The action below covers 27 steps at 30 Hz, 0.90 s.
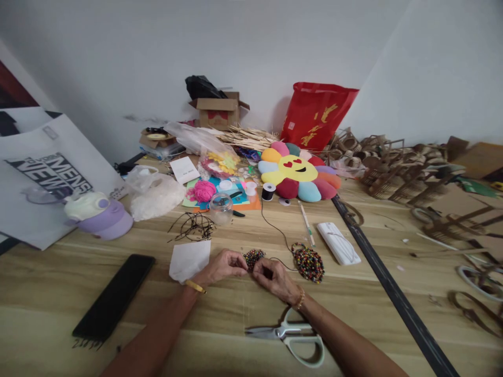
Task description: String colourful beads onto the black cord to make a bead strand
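Observation:
Over the wooden table, my left hand (pixel 227 265) is closed in a pinch beside a small pile of multicoloured beads (pixel 254 256). Whatever sits between its fingertips is too small to make out. My right hand (pixel 274 277) is also closed, its fingertips close to the left ones. A thin black cord (pixel 280 230) comes down from a black spool (pixel 268 192) to a coiled bunch of strung beads (pixel 308 263), and a length of it leads on to my right hand. White-handled scissors (pixel 296 335) lie below my right wrist.
A black phone (pixel 113 297) and a white paper (pixel 190 260) lie left; black cord pieces (pixel 192 226) and a clear jar (pixel 221 209) are farther back. A white power bank-like block (pixel 338 243), flower cushion (pixel 298 172) and woven pieces (pixel 393 167) occupy the right.

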{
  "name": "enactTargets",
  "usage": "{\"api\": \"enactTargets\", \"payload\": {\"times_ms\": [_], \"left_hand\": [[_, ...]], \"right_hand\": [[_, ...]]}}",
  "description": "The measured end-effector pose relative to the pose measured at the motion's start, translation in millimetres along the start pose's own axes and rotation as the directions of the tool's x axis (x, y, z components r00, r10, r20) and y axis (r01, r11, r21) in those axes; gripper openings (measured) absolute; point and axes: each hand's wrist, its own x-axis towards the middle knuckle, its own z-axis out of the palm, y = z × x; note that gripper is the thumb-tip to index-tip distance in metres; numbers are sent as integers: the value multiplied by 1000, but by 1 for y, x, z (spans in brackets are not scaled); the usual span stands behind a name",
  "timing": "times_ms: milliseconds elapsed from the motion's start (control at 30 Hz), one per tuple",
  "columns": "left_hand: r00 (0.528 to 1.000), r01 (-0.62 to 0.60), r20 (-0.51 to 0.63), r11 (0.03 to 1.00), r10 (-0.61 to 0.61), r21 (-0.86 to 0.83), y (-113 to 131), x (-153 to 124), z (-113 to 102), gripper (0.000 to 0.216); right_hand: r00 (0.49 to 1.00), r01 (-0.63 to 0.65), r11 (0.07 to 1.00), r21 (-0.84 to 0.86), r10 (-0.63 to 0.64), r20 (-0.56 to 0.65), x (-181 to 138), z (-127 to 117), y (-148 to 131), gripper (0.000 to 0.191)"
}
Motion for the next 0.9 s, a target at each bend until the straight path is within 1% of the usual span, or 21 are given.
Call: {"api": "enactTargets", "payload": {"times_ms": [200,400,900], "left_hand": [[1000,-4,0,1000,4,-12,-3,1,0,27],[1000,-21,8,1000,22,-7,0,1,1,27],[1000,-15,10,1000,15,-15,1,1,1,28]], "right_hand": [[1000,5,1000,-7,-5,-10,1,0,-1,10],[1000,6,1000,-26,-7,-5,1,0,-2,10],[1000,-10,1000,-16,10,3,0,0,0,9]]}}
